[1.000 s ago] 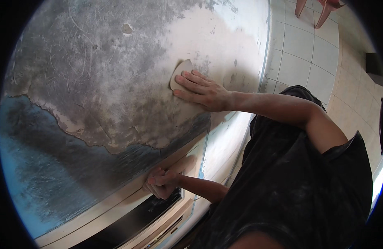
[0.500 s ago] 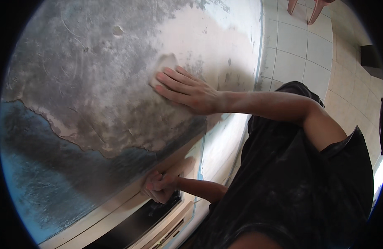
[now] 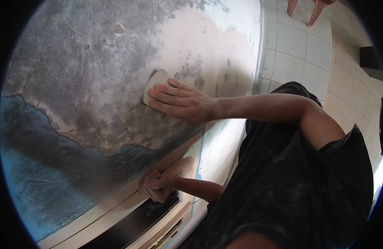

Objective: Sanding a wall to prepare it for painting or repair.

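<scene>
My right hand [image 3: 181,99] lies with its fingers stretched over a flat, off-white pad [image 3: 155,83] with a rounded edge, which it presses against the wall [image 3: 92,83]. Its thumb is hidden. Grey, scuffed plaster shows under the pad, with pale patches toward the floor. A ragged edge divides the plaster from blue paint [image 3: 38,174]. Lower in the picture, my left hand [image 3: 156,184] is closed, fingers curled at the edge of a cream frame [image 3: 112,203] around a dark opening. Part of its grip is hidden.
Light floor tiles [image 3: 289,66] meet the wall at the right. Pinkish-brown chair legs [image 3: 314,16] stand at the top right, and a dark box-like thing [image 3: 370,62] is at the far right. The plaster has a small chipped hole [image 3: 118,28].
My right hand and the pad have moved a little left and down across the plaster. My left hand stays at the frame with almost no shift.
</scene>
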Demonstrator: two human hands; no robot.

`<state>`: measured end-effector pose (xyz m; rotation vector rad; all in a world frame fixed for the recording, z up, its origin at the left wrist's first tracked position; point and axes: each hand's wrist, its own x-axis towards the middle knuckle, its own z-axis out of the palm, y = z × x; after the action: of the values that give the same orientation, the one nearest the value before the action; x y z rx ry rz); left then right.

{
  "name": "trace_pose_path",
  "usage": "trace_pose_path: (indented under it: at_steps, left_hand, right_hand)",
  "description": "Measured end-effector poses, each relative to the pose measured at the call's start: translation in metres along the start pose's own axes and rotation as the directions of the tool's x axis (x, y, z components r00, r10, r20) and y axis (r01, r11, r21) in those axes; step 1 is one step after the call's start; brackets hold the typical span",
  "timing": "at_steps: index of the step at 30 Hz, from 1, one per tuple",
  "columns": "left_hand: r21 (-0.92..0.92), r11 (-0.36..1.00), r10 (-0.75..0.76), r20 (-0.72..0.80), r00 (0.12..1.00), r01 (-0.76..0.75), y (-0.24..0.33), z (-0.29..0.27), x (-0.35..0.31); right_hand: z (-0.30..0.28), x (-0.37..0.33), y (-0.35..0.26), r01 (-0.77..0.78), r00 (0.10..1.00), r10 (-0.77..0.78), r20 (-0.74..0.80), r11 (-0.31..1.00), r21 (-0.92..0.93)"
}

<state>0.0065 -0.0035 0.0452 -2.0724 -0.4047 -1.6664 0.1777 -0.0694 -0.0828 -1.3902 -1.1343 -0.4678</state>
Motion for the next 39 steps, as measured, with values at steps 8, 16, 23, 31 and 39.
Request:
trace_pose_path:
  at_steps: [8, 16, 23, 31, 39]
  left_hand:
    - [-0.001, 0.999, 0.053, 0.013, 0.999, -0.053, 0.002, 0.003, 0.003]
    - [-0.017, 0.997, 0.072, 0.03, 0.997, -0.072, 0.006, 0.003, 0.004]
    - [0.013, 0.998, 0.061, 0.043, 0.997, -0.061, 0.002, 0.002, 0.003]
    - [0.003, 0.998, 0.065, 0.036, 0.997, -0.065, 0.007, 0.004, 0.005]
    - [0.013, 0.999, 0.04, 0.006, 0.999, -0.04, 0.006, 0.003, 0.004]
  right_hand:
    - [-0.001, -0.008, 0.023, 0.064, 0.996, -0.06, 0.069, 0.997, -0.053]
    - [-0.008, -0.014, 0.019, -0.057, 0.997, 0.056, -0.057, 0.998, -0.015]
    - [-0.032, 0.032, 0.03, -0.079, 0.99, 0.08, -0.115, 0.997, 0.018]
    - [-0.015, 0.016, 0.038, -0.031, 0.982, 0.032, -0.184, 0.999, 0.007]
    - [-0.01, 0.018, 0.034, -0.078, 0.968, 0.061, -0.244, 0.995, -0.06]
